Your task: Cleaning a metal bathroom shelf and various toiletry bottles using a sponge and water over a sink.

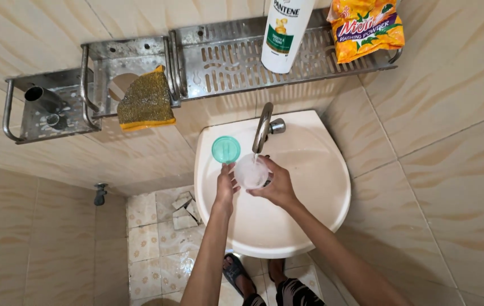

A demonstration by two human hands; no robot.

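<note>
Translucent round plastic container [251,171] sat over the white ceramic wash basin [321,192], directly beneath the spout of the chrome metal tap [263,128], with a thin stream of water falling into it. Right hand [277,185] gripped the container from its right side, fingers curled around the wall. Left hand [226,185] was closed on the container's left edge, fingers pinching it; the exact contact of the fingertips could not be told. Round teal plastic lid [226,149] lay on the basin rim, left of the tap and just above the left hand.

On the tiled wall above the basin was a perforated stainless steel shelf [225,62]. A white shampoo bottle with a green label [285,34] stood on it above the tap, and an orange washing powder packet [366,28] lay to the right of the bottle. Left of the tap, a yellow-green scouring pad [145,102] hung from the lower shelf section. Below the basin, sandalled feet [236,272] stood on the patterned floor tiles [157,249], and broken tile pieces [184,211] lay left of the basin
</note>
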